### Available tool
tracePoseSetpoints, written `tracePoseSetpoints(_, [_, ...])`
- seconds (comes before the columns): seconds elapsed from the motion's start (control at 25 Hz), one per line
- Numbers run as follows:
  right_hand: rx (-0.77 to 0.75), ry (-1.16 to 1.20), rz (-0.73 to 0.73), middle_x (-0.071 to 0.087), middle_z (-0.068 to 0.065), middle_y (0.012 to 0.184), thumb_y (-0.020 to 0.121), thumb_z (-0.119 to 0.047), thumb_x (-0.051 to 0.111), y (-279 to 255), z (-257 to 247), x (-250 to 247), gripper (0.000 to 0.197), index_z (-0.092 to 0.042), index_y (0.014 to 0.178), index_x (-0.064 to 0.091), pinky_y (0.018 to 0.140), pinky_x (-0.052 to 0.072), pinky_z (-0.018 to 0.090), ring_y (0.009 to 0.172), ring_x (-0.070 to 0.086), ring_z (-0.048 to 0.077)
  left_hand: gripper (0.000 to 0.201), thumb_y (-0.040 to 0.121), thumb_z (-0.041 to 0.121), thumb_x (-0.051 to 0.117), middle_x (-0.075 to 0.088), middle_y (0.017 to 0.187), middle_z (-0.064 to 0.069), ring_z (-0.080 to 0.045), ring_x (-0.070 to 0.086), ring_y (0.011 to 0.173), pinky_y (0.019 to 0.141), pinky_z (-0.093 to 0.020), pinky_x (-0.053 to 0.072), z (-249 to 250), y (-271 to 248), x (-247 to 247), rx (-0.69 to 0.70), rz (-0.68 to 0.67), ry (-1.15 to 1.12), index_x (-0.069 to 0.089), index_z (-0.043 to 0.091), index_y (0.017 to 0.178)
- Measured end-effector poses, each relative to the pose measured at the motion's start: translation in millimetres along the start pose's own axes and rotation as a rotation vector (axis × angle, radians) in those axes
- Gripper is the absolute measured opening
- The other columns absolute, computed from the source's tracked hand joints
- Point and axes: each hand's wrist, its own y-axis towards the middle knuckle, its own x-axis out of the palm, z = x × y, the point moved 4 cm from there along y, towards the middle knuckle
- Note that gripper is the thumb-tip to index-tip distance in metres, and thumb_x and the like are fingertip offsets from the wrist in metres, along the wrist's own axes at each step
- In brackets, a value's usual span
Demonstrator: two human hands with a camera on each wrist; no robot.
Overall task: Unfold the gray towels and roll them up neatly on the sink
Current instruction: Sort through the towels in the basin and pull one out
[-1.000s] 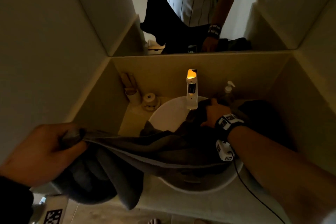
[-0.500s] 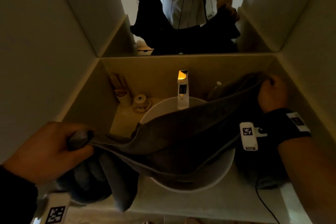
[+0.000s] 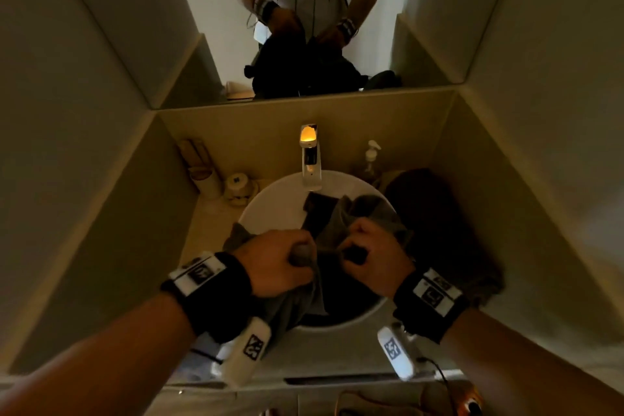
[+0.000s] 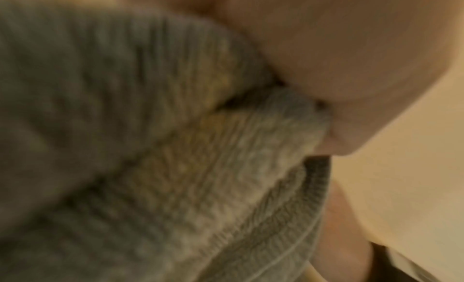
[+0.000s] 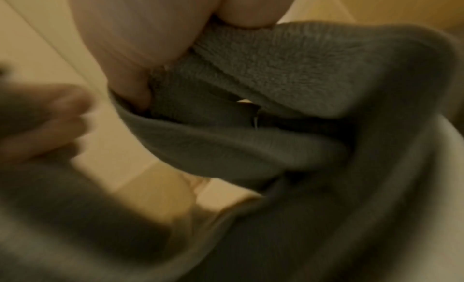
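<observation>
A gray towel hangs bunched over the white round sink basin, part of it draped down the front rim. My left hand grips one edge of it in a fist, and my right hand grips another edge close beside it. The wrist views show the ribbed gray towel pinched under the left thumb and the gray towel folded under my right fingers. More dark towels lie piled on the counter to the right of the basin.
A tap with an orange light stands behind the basin. A soap pump bottle is to its right, a cup and a small round holder to its left. Walls close in on both sides; a mirror is above.
Both hands have come together over the front of the basin; before, they held the towel stretched wide apart. The towel now hangs bunched between them.
</observation>
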Motion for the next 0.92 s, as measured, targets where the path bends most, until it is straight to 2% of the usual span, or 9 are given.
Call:
tracePoseSetpoints(0.08, [-0.035, 0.047, 0.012, 0.062, 0.002, 0.096, 0.074, -0.031, 0.067, -12.1, -3.9, 11.1, 0.022, -0.014, 0.084, 0.076, 0.091, 0.041, 0.008, 0.089, 0.059, 0.008, 0.030, 0.074, 0.046, 0.068, 0.067, 0.094, 0.006, -0.015, 0.064, 0.091, 0.088, -0.039, 0.054, -4.3, 16.0, 15.2, -0.074, -0.042, -0.026, 0.062, 0.025, 0.095])
tracePoseSetpoints(0.2, [-0.046, 0.108, 0.068, 0.065, 0.003, 0.097, 0.074, -0.026, 0.068, -22.1, -6.3, 9.9, 0.019, -0.012, 0.084, 0.076, 0.090, 0.042, 0.007, 0.089, 0.061, 0.008, 0.006, 0.091, 0.026, 0.069, 0.065, 0.088, 0.011, -0.006, 0.062, 0.086, 0.079, -0.019, 0.049, -7.4, 26.0, 26.9, -0.111, -0.105, -0.155, 0.064, 0.029, 0.088])
tracePoseSetpoints(0.24, [-0.018, 0.120, 0.110, 0.065, 0.003, 0.096, 0.073, -0.027, 0.068, -23.9, -5.3, 7.3, 0.020, -0.012, 0.084, 0.076, 0.088, 0.044, 0.008, 0.089, 0.061, 0.007, 0.010, 0.092, 0.027, 0.067, 0.065, 0.087, 0.013, -0.003, 0.061, 0.085, 0.080, -0.017, 0.048, -8.9, 26.1, 29.0, -0.130, -0.122, -0.248, 0.064, 0.033, 0.085])
tracePoseSetpoints(0.32, [0.052, 0.160, 0.217, 0.064, -0.002, 0.094, 0.073, -0.029, 0.067, -26.9, -5.5, 1.3, 0.023, -0.012, 0.083, 0.078, 0.084, 0.047, 0.011, 0.087, 0.061, 0.002, 0.016, 0.088, 0.051, 0.068, 0.069, 0.086, 0.016, -0.004, 0.064, 0.087, 0.086, -0.024, 0.048, -6.6, 25.9, 32.4, -0.152, -0.108, -0.363, 0.069, 0.039, 0.078])
tracePoseSetpoints(0.44, [0.060, 0.233, 0.223, 0.061, -0.008, 0.097, 0.078, -0.032, 0.067, -29.2, -15.5, 2.6, 0.026, -0.012, 0.091, 0.078, 0.085, 0.046, 0.009, 0.091, 0.060, -0.006, 0.031, 0.083, 0.068, 0.060, 0.071, 0.092, 0.011, -0.006, 0.064, 0.086, 0.084, -0.027, 0.051, -2.1, 30.4, 43.2, -0.124, -0.088, -0.215, 0.068, 0.038, 0.084])
tracePoseSetpoints(0.6, [0.092, 0.298, 0.133, 0.062, -0.007, 0.105, 0.076, -0.027, 0.070, -31.9, -19.9, 1.3, 0.026, -0.023, 0.101, 0.075, 0.092, 0.049, 0.017, 0.101, 0.062, 0.002, 0.032, 0.097, 0.046, 0.056, 0.071, 0.087, -0.003, -0.017, 0.065, 0.083, 0.083, -0.033, 0.053, -8.1, 31.2, 41.9, -0.097, -0.055, -0.104, 0.071, 0.022, 0.083])
tracePoseSetpoints(0.76, [0.362, 0.603, 0.432, 0.070, -0.002, 0.098, 0.083, 0.003, 0.069, -39.9, -1.0, -31.0, 0.033, -0.025, 0.099, 0.067, 0.073, 0.054, 0.018, 0.088, 0.069, 0.004, 0.036, 0.102, 0.022, 0.052, 0.068, 0.082, -0.017, -0.013, 0.060, 0.074, 0.075, -0.025, 0.047, -29.8, 22.9, 21.6, -0.105, 0.086, -0.229, 0.067, -0.003, 0.082])
tracePoseSetpoints(0.84, [0.507, 0.749, 0.538, 0.071, -0.001, 0.095, 0.085, 0.007, 0.059, -47.3, 14.7, -40.3, 0.034, -0.021, 0.101, 0.067, 0.067, 0.055, 0.020, 0.083, 0.069, 0.005, 0.038, 0.103, 0.017, 0.049, 0.059, 0.069, -0.006, -0.006, 0.054, 0.067, 0.070, -0.020, 0.044, -34.2, 16.3, 14.0, -0.072, 0.156, -0.331, 0.059, 0.005, 0.069])
tracePoseSetpoints(0.92, [0.609, 0.782, 0.476, 0.072, 0.002, 0.088, 0.083, 0.002, 0.053, -50.0, 24.6, -37.1, 0.031, -0.021, 0.094, 0.071, 0.063, 0.054, 0.024, 0.080, 0.069, 0.017, 0.038, 0.104, 0.016, 0.049, 0.059, 0.065, 0.008, -0.001, 0.054, 0.066, 0.069, -0.015, 0.043, -38.1, 9.8, 13.2, -0.024, 0.184, -0.420, 0.057, 0.014, 0.067])
